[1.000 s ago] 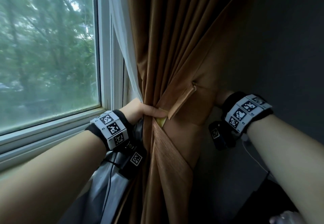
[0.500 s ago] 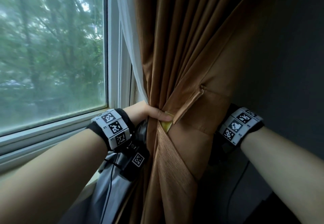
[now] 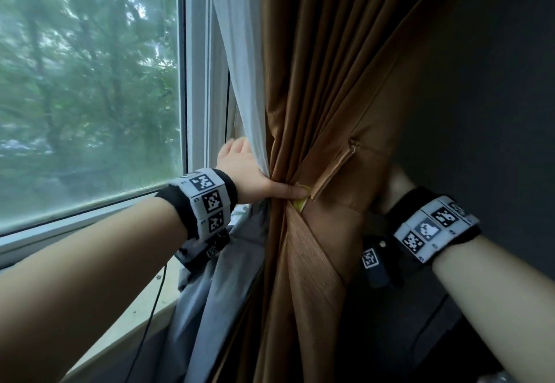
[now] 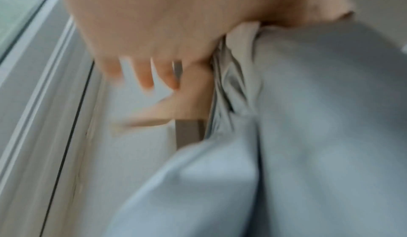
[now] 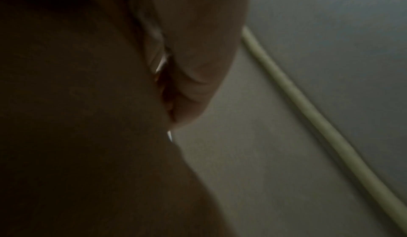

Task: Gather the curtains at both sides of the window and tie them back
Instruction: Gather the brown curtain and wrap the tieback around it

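Left hand [image 3: 249, 172] thumb pinning brown curtain [image 3: 315, 82] folds beside the tieback [image 3: 333, 172], keeping the bundle gathered; right hand [image 3: 396, 184] behind, grip state impossible to tell.

A large window pane [image 3: 90, 88] fills the left of the head view, showing blurred green trees [image 3: 99, 52] in soft, dim daylight. A white window frame [image 3: 196, 67] runs upright along the pane's right edge, and its lower rail [image 3: 75, 220] slants across beneath the glass. Below that lies a pale sill [image 3: 141, 316]. To the right stands a dark grey wall [image 3: 495, 82], in shadow. In the right wrist view, a pale cord or pipe [image 5: 308, 112] runs diagonally along the grey wall; which it is cannot be told.
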